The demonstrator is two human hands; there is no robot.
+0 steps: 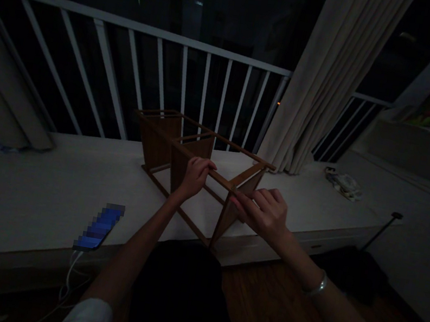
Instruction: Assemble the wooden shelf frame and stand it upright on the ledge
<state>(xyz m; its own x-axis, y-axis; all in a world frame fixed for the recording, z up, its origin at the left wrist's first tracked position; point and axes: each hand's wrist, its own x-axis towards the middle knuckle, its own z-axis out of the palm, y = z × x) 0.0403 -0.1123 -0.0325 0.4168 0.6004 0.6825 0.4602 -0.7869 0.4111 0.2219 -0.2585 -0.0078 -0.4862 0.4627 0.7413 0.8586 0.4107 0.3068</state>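
A brown wooden shelf rack lies on its side on the white window ledge, with several panels set between its long rails. My left hand is closed around the upper near rail, a short way from the end. At that rail's end corner, the fingers of my right hand are pinched together. Whatever sits between those fingertips is too small and dark to name. The rack's near end reaches the front edge of the ledge, close to my lap.
A lit phone with a white cable lies on the ledge to the left. White railings and a curtain stand behind the rack. A crumpled cloth is at the right; a dark bag-like shape is on the floor.
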